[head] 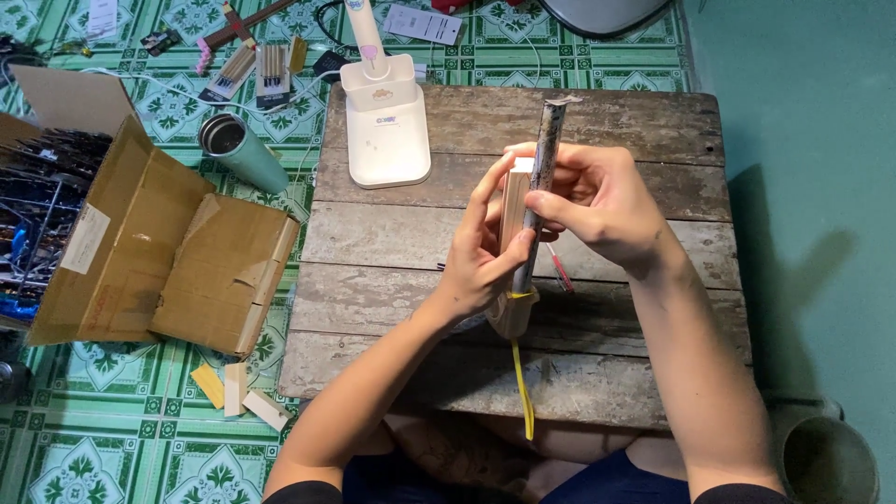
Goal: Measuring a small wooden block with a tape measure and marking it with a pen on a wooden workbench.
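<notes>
View from above of a low table of weathered grey wooden planks [411,243] standing on a green floor covering with a white floral tile pattern [112,439]. The left hand [481,257] and the right hand [597,210] meet above the middle of the table. Between them is a pale, flat rectangular wooden block [514,201], held upright, with a long slender grey-mottled tube [543,154] lying against its right edge; the tube rises above both hands and runs down behind the left palm. The left hand is half closed, thumb and fingers curled round the block from the left. The right hand is likewise half closed, its fingertips pinching the tube against the block. A narrow yellow strap [523,392] hangs from the lower end of the bundle, past the near table edge. A thin red-tipped stick [561,271] shows just below the right hand; whether it touches the hand cannot be told.

At the far edge of the table stands a cream-white plastic lamp base with a sloping neck [385,131]. Left of the table lie an open brown cardboard box [159,261], a pale green metal tumbler tipped on its side [243,149] and small pale wooden offcuts [243,392]. A dark round pot [826,462] sits at the lower right.
</notes>
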